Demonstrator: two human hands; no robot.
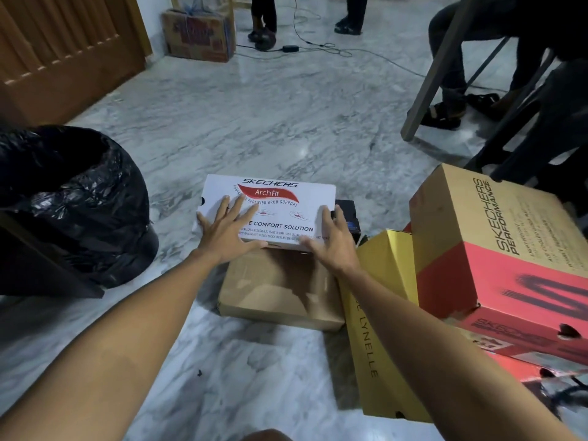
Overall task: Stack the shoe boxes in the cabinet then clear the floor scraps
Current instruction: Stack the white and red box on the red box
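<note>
A white Skechers Arch Fit lid rests tilted over the far end of an open brown shoe box on the marble floor. My left hand lies flat on the lid's left side, fingers spread. Around the lid's right edge, my right hand curls its fingers. A yellow box stands on its side to the right. Against it leans a red and brown Skechers Performance box. A small dark scrap lies on the floor near my left arm.
A bin lined with a black bag stands at the left beside a wooden door. A dark small box sits behind the lid. People's legs, chair legs, cables and a printed carton occupy the far floor.
</note>
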